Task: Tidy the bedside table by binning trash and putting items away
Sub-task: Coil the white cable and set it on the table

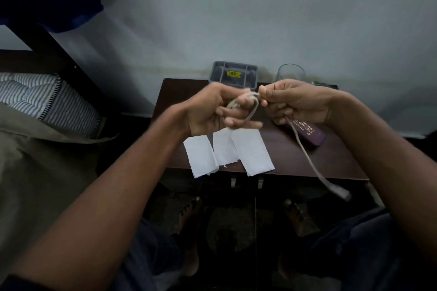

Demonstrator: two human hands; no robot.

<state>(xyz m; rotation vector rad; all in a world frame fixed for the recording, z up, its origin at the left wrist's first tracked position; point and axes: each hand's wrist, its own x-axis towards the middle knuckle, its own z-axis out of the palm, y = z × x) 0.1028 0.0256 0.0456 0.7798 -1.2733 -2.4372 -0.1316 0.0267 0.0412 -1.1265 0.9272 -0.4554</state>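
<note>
White papers [228, 152]; purple glasses case [311, 134], pale lettering; grey tray [233, 75], yellow label; blue-white striped mattress [42, 99]; dark brown table [295, 160].

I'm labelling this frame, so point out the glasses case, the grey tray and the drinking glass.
glasses case [315, 136]: head view, purple lid near the lettering.
grey tray [233, 75]: head view, yellow label inside.
drinking glass [290, 73]: head view, clear side wall.

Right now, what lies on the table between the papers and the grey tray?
In the head view, the left hand hangs there, wound with the cable. It hides most of the table between the papers and the tray.
</note>
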